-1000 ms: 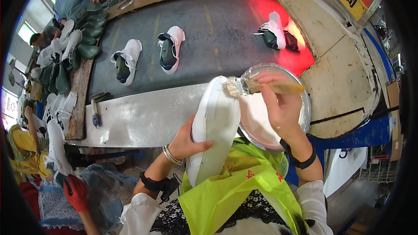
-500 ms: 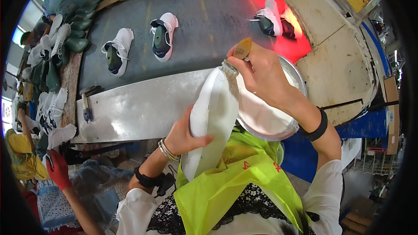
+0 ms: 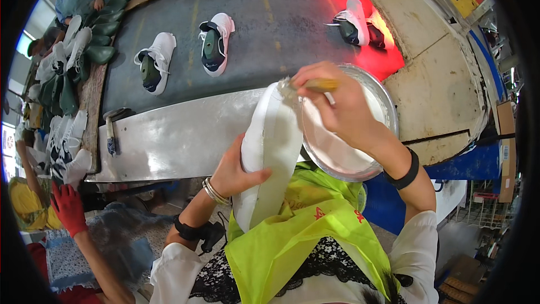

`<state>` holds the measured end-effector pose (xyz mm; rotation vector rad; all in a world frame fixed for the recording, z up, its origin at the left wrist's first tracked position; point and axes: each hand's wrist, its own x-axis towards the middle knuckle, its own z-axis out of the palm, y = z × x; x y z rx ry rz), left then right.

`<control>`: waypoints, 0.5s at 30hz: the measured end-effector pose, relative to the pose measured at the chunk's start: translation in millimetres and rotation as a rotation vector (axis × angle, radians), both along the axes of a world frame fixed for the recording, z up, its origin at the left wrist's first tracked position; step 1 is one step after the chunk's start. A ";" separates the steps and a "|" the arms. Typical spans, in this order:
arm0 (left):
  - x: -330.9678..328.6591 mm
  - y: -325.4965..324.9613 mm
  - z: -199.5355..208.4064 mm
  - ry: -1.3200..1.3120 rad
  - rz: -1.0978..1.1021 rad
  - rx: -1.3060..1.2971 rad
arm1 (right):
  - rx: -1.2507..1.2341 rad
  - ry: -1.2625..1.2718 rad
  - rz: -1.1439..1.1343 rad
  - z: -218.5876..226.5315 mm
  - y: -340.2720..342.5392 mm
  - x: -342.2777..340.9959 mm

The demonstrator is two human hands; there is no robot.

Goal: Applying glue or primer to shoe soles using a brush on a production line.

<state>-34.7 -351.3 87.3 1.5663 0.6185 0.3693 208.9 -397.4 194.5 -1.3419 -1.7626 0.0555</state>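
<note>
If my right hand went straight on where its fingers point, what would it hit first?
Probably the shoe in your left hand; the brush in your right hand seems to touch its tip, though depth is unclear.

The metal ledge (image 3: 163,149) is shining, the metal bowl (image 3: 392,118) is gleaming, the gray belt (image 3: 247,22) is looking dull, the wooden plank (image 3: 94,104) is looking rough, and the white shoe (image 3: 274,149) is showing a smooth, matt bottom
</note>
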 end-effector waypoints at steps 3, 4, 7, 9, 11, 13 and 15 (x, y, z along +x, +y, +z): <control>0.3 -4.2 4.0 0.011 -0.015 0.049 | -0.041 -0.061 0.017 -3.4 5.6 4.2; -0.2 -5.0 5.8 0.016 -0.009 0.040 | -0.033 -0.053 0.033 -0.5 7.0 4.8; 1.2 -2.9 0.9 0.010 0.025 0.040 | 0.008 -0.042 0.021 13.2 4.9 5.1; -0.7 -2.5 0.9 0.009 0.028 -0.012 | 0.043 -0.037 -0.008 15.2 3.2 4.6; -0.5 -2.4 -0.1 0.010 0.029 -0.063 | 0.029 -0.055 0.082 11.7 0.2 2.6; 1.7 -2.3 -1.7 0.014 -0.009 0.048 | -0.003 -0.128 0.102 -2.0 3.3 2.9; 2.8 -4.1 2.1 0.004 0.003 0.007 | -0.038 -0.199 0.126 -6.5 8.5 5.4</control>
